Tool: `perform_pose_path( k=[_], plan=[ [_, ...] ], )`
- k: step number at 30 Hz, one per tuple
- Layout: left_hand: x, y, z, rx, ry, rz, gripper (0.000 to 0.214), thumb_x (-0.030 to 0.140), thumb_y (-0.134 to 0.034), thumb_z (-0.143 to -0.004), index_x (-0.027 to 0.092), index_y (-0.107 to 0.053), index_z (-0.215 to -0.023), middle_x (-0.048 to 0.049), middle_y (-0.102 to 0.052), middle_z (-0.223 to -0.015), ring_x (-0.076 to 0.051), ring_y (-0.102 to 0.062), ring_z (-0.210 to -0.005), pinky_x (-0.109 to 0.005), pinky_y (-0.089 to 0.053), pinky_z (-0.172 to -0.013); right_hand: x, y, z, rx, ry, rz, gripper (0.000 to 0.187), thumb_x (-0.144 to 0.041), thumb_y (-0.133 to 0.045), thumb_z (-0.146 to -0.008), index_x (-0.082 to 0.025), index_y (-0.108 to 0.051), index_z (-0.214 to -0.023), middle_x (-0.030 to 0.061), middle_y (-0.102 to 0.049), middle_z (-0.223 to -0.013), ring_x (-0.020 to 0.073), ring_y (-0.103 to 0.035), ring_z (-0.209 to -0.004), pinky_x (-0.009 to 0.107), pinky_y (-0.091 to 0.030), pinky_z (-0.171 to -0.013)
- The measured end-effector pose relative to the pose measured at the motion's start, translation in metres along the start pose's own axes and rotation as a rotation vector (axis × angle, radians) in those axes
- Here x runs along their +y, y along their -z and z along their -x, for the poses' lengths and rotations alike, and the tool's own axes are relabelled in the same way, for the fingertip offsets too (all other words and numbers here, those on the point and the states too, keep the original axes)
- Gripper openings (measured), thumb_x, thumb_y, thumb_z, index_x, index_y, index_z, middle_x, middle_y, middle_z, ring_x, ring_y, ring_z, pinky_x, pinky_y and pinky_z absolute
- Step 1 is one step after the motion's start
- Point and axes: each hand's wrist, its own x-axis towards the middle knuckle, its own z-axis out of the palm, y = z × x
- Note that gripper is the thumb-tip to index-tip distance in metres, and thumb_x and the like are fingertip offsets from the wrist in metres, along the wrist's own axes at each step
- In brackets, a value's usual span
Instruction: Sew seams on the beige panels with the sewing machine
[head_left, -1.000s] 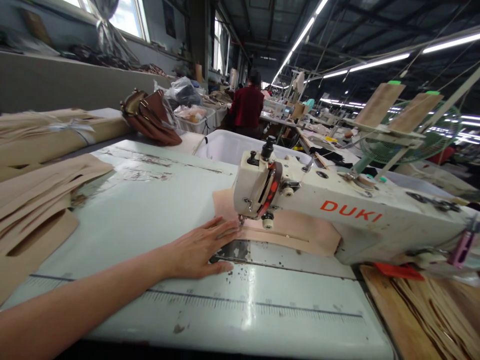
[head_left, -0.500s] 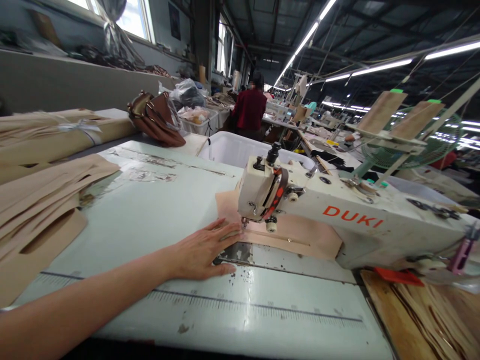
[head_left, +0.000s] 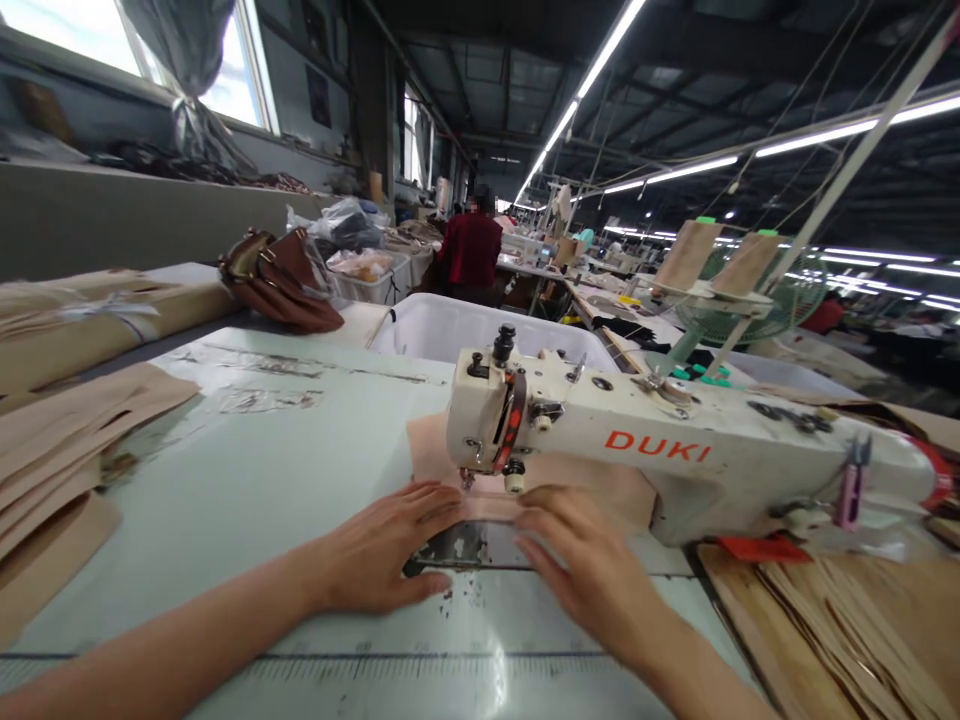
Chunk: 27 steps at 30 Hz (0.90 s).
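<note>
A white DUKI sewing machine (head_left: 652,450) stands on the pale green table (head_left: 300,470). A beige leather piece (head_left: 435,455) lies under its needle. My left hand (head_left: 382,545) lies flat with fingers spread, its fingertips on the left edge of the piece beside the needle. My right hand (head_left: 585,570) rests flat on the piece in front of the machine, fingers stretched out toward the needle. Neither hand grips anything.
Stacks of beige cut pieces (head_left: 67,440) lie at the table's left. Brown bags (head_left: 277,280) sit at the back left, a white bin (head_left: 480,335) behind the machine. Wooden boards (head_left: 840,620) lie at the right. A person in red (head_left: 471,255) stands far off.
My right hand has come into view and settled on the beige piece in front of the machine. The left hand stays flat by the needle. The view has tilted slightly.
</note>
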Motion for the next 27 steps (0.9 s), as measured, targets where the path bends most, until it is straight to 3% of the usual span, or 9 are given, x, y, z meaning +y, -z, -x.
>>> perform_pose_path(
  k=[4,8,18,23,27],
  plan=[
    [-0.001,-0.003,0.004,-0.031,0.046,0.011,0.072,0.042,-0.062,-0.089,0.028,-0.032,-0.153,-0.0079,-0.039,-0.155,-0.033,-0.039,-0.140,-0.051,-0.032,-0.118,0.005,-0.047,-0.018,-0.084,-0.005,-0.073,0.022,-0.020,-0.060,-0.096,-0.023,-0.069,-0.115,0.0044,-0.070,-0.112,0.0206,-0.063,-0.106,0.034,-0.054,-0.095],
    [-0.001,-0.003,0.006,-0.022,0.069,0.035,0.077,0.042,-0.065,-0.086,0.030,-0.030,-0.154,-0.0066,-0.036,-0.157,-0.035,-0.037,-0.141,-0.053,-0.033,-0.117,0.018,-0.075,-0.021,-0.036,-0.002,-0.062,0.022,-0.017,-0.059,-0.096,-0.024,-0.070,-0.113,0.0027,-0.070,-0.116,0.0201,-0.064,-0.105,0.033,-0.054,-0.096],
    [-0.006,-0.006,0.003,-0.016,0.085,-0.010,0.077,0.046,-0.065,-0.086,0.026,-0.032,-0.153,-0.0096,-0.032,-0.158,-0.036,-0.033,-0.143,-0.055,-0.034,-0.116,0.023,-0.081,-0.020,-0.032,0.038,0.035,0.026,-0.016,-0.060,-0.095,-0.023,-0.068,-0.119,0.0068,-0.072,-0.109,0.0216,-0.066,-0.103,0.034,-0.055,-0.095],
    [-0.008,-0.008,0.002,0.046,0.056,0.009,0.078,0.046,-0.065,-0.087,0.031,-0.028,-0.154,-0.0070,-0.035,-0.157,-0.035,-0.034,-0.142,-0.054,-0.033,-0.117,0.023,-0.080,-0.019,-0.037,0.011,0.037,0.025,-0.016,-0.061,-0.094,-0.023,-0.069,-0.117,0.0057,-0.072,-0.109,0.0213,-0.066,-0.103,0.034,-0.056,-0.094],
    [-0.008,-0.008,0.001,0.012,0.068,-0.021,0.079,0.049,-0.063,-0.088,0.031,-0.025,-0.155,-0.0083,-0.035,-0.157,-0.036,-0.033,-0.143,-0.055,-0.033,-0.117,0.023,-0.081,-0.019,-0.010,0.015,0.045,0.024,-0.018,-0.061,-0.095,-0.024,-0.070,-0.117,0.0055,-0.072,-0.108,0.0211,-0.066,-0.102,0.033,-0.056,-0.093]
  ],
)
